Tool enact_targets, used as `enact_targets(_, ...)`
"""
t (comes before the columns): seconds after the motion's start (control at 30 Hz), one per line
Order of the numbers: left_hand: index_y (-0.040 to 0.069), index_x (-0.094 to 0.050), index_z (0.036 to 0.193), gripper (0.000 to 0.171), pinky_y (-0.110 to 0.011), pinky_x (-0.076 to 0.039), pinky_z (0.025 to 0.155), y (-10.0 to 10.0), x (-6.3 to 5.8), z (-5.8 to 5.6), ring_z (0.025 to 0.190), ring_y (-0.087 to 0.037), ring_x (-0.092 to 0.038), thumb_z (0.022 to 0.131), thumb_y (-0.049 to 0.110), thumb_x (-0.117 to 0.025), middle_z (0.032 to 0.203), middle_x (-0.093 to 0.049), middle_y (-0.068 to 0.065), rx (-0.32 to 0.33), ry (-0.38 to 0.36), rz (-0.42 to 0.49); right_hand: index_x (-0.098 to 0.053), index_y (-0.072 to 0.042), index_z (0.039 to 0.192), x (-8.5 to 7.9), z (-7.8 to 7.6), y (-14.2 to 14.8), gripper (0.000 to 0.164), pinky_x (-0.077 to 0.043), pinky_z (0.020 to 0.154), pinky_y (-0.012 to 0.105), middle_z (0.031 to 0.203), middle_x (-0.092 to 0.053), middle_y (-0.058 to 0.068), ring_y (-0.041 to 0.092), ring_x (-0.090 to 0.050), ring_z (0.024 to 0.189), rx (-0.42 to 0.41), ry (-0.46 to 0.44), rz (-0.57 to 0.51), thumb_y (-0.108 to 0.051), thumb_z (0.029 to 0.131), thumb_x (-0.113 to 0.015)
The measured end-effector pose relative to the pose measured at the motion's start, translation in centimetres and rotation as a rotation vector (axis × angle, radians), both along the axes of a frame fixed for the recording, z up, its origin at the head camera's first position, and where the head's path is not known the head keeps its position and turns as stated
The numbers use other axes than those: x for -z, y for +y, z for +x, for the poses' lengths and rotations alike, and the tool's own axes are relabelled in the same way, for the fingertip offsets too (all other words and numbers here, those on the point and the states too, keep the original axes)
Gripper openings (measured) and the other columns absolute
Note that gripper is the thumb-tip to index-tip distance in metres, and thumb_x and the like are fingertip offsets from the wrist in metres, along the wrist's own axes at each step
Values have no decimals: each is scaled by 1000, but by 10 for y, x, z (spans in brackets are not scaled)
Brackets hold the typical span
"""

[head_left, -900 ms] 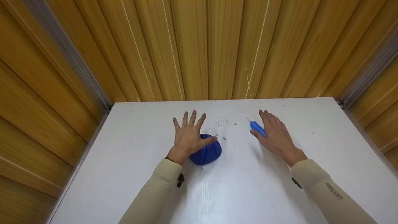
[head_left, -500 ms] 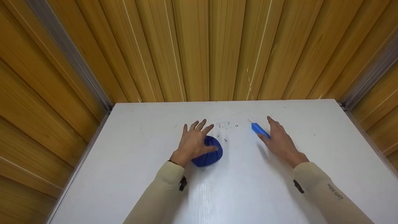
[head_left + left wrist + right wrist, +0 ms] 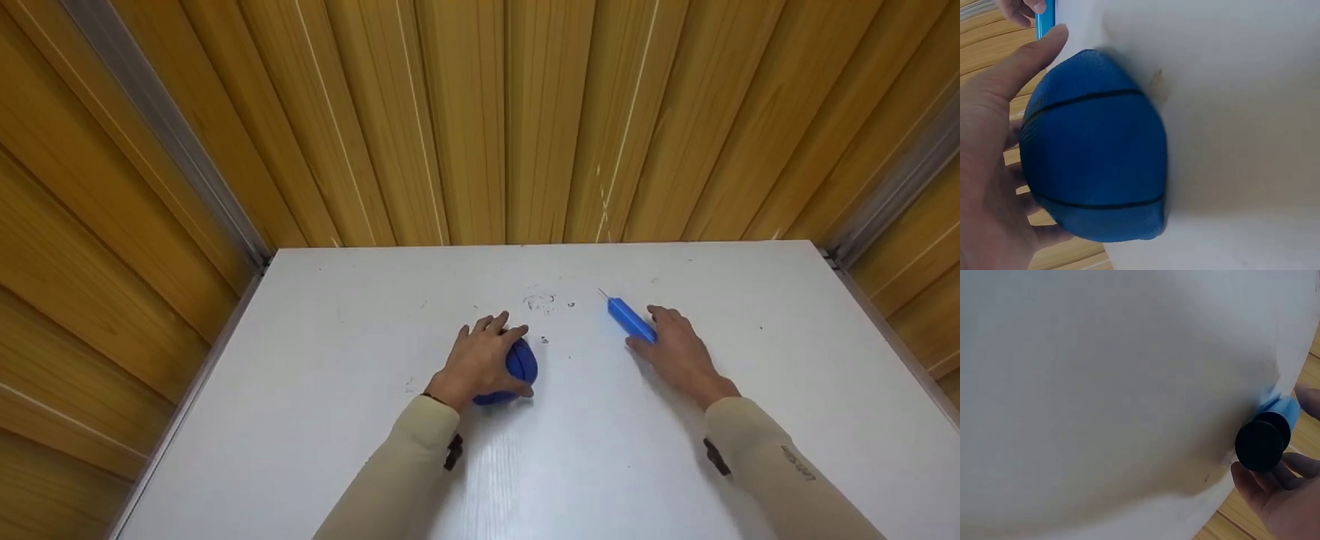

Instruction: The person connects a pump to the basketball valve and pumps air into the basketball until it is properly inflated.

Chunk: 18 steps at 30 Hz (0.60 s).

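Observation:
A blue ball [image 3: 523,364] with black seam lines, dented and soft-looking, lies on the white table. My left hand [image 3: 480,360] curls over it from the left in the head view, thumb on its near side and fingers over its far side. In the left wrist view the ball [image 3: 1095,152] fills the middle, with some fingers hidden behind it. Farther right lies a blue hand pump [image 3: 628,318], its thin needle pointing away to the left. My right hand [image 3: 679,356] takes its near end between thumb and fingers. The right wrist view shows the pump's round black end [image 3: 1259,445].
The white table [image 3: 337,420] has small dark scuffs [image 3: 538,302] beyond the ball. A ribbed wood-patterned wall [image 3: 465,120] stands along its far edge, with similar panels at both sides and grey metal posts [image 3: 180,142] at the corners.
My left hand has come down from spread fingers above the ball to curl round it. My right hand has lowered toward the pump's near end. Ball and pump stay in place.

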<state>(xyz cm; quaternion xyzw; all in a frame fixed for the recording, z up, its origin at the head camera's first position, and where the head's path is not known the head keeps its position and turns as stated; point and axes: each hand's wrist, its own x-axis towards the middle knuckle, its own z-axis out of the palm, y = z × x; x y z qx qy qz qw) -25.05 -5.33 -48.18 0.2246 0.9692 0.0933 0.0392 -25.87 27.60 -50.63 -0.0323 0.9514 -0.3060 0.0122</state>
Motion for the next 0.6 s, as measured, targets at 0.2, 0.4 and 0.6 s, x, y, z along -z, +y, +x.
enact_targets(0.2,26,-52,159,106,-57,-49,107,1,6,2,142,-33,-49,69,62,-95,158,-51,-10,-10,32,-19,-45,17,146,6,1,1,62,-46,103,65,128,-56,34,48,-56,118,37,50,22,-18,102,-70)
enact_targets(0.4,25,-54,156,101,-54,-54,98,2,6,2,131,-31,-56,70,59,-95,143,-60,-10,-2,65,-35,-54,19,135,8,2,-1,49,-49,98,63,117,-60,31,47,-58,111,67,96,25,-11,100,-69)
enact_targets(0.6,25,-59,152,91,-53,-55,97,-1,9,1,126,-29,-58,74,56,-94,139,-62,-9,-3,94,-10,-57,18,130,11,3,-2,41,-48,100,63,115,-60,30,47,-60,110,67,115,-10,-9,101,-67)
